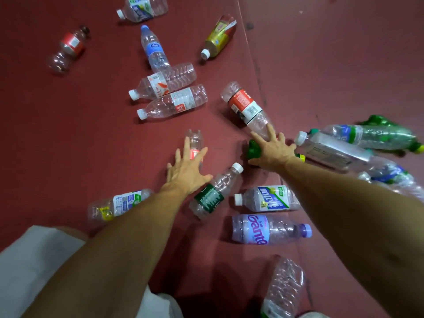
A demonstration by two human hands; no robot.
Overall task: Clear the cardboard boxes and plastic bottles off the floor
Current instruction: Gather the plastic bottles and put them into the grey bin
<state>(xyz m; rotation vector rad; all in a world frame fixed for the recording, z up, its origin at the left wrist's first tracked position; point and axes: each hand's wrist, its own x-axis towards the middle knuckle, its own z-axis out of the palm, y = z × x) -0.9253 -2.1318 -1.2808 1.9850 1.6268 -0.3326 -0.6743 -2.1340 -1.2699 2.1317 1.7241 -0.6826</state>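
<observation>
Head view: left hand (187, 171) and right hand (273, 150) are held, fingers apart, over bottles (194, 138); these are judged empty, light, crushable, best gripped mid-body.

Plastic bottles (169, 104) lying scattered on red floor (68, 134); mostly capped, seemingly empty.

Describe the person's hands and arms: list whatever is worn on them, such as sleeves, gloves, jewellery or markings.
The left hand and right hand are bare, with no gloves, rings or watch visible. Both forearms are uncovered as far as the picture shows, with no sleeves, bands or markings. The only clothing in view is white fabric at the lower left, beside the left arm.
</observation>
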